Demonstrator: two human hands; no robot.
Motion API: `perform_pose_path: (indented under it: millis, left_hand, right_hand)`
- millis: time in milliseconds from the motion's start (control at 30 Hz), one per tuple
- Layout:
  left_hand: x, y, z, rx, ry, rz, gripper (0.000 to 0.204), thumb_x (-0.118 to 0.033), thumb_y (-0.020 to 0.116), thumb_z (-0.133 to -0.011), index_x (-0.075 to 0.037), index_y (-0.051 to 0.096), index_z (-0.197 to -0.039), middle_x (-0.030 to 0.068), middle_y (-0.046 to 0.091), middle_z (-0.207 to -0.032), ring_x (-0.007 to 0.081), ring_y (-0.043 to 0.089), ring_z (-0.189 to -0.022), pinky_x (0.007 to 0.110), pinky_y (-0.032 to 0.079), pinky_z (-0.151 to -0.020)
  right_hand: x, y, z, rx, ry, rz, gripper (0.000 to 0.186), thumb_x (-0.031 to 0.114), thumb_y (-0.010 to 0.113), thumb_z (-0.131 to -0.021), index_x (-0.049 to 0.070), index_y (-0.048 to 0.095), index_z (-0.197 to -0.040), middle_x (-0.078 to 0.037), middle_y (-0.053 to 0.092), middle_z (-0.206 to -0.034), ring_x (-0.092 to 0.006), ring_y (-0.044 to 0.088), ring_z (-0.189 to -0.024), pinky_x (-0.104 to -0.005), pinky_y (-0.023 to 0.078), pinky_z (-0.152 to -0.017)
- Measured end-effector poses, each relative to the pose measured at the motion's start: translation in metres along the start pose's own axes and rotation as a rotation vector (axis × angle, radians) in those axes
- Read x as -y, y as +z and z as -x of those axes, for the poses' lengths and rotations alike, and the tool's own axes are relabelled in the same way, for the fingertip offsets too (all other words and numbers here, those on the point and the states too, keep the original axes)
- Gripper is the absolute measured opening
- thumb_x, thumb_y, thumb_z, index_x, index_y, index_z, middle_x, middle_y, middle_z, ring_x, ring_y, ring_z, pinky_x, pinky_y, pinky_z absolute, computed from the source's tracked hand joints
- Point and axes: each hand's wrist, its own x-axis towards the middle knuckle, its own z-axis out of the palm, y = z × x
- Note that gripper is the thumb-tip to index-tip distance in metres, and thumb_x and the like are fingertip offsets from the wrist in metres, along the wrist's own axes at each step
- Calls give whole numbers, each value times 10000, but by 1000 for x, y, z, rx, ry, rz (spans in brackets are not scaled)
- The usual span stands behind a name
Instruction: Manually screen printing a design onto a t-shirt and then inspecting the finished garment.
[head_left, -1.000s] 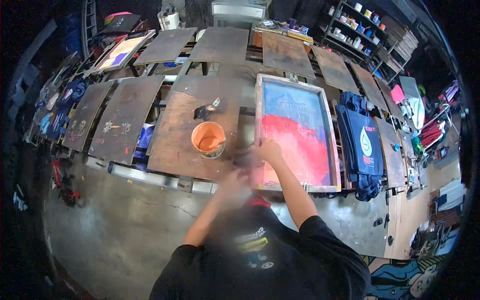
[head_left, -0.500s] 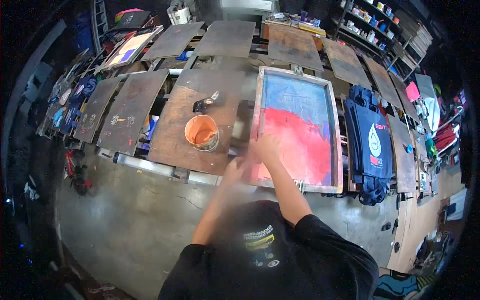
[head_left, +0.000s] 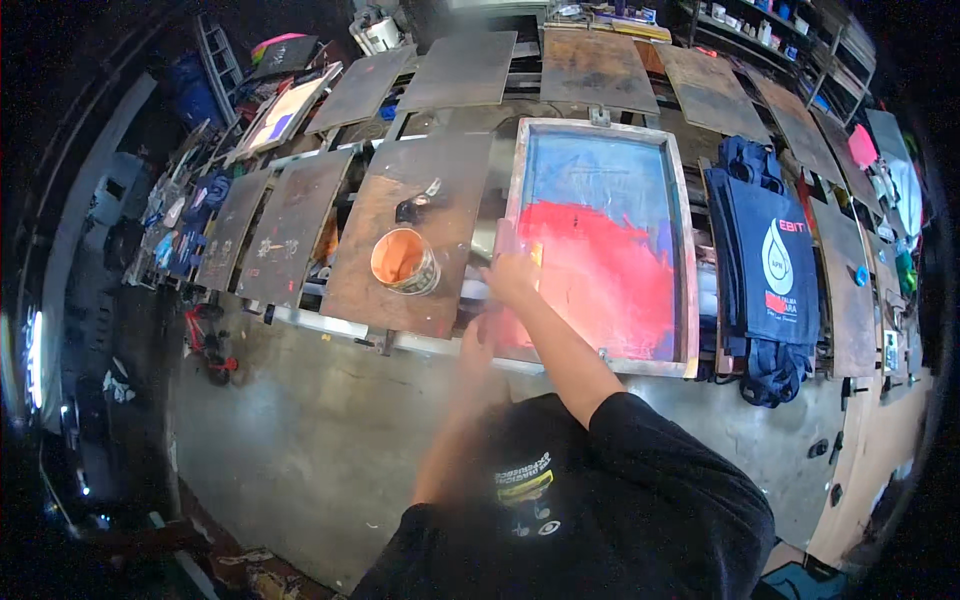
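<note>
The right hand [head_left: 512, 278] is resting on the near left edge of the printing screen [head_left: 600, 240], but blur is hiding whether its fingers are spread or gripping. The left hand [head_left: 478, 345] is hovering just nearer, too smeared to tell its shape. The screen, smeared with red ink, is lying flat on the bench [head_left: 400, 250]. A navy bag [head_left: 765, 265] is hanging right of it. An orange tub [head_left: 403, 260] is sitting left of the hands.

Tub [head_left: 404, 261] on board [head_left: 400, 290], left of screen frame [head_left: 600, 240]
</note>
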Motion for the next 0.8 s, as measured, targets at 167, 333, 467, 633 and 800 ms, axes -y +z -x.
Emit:
perform_pose_path:
  millis: [167,333,467,633,800]
  left_hand:
    - [14,16,-10,46,65,-75,393,-119,612,-976,-21,534,-1348,89,648,-1099,153,607,-982,300,514,-850]
    - [22,13,-4,-21,1,53,374,-97,605,-969,13,543,-1322,84,654,-1115,142,610,-983,295,497,-900]
    - [11,28,-4,-82,-32,-46,362,-130,622,-963,32,570,-1283,124,681,-1091,174,643,-975,321,510,-891]
    - [10,39,-1,-156,-78,-82,422,-227,636,-983,36,546,-1300,148,649,-1189,203,627,-1077,339,494,-957]
    - [23,24,-9,-44,-179,184,446,-220,598,-1007,8,500,-1377,123,600,-1299,189,585,-1149,335,463,-1010]
  right_hand:
    - [-33,3,5,-115,-103,72,575,576,578,-925,48,724,-1100,-193,723,-1061,-361,704,-1017,-489,568,-856]
    - [-52,-57,53,113,-207,-130,500,511,613,-909,53,710,-1087,-205,713,-1025,-382,692,-986,-501,561,-787]
    - [-173,-64,85,-169,-158,-307,486,501,695,-859,23,710,-946,-194,719,-832,-380,708,-796,-480,554,-718]
    - [-300,-92,153,-552,81,-252,310,298,771,-827,6,690,-892,-185,706,-839,-362,682,-786,-445,518,-678]
    - [-366,-82,205,-655,114,16,618,268,738,-856,32,496,-1372,-202,625,-1177,-405,576,-1054,-472,471,-878]
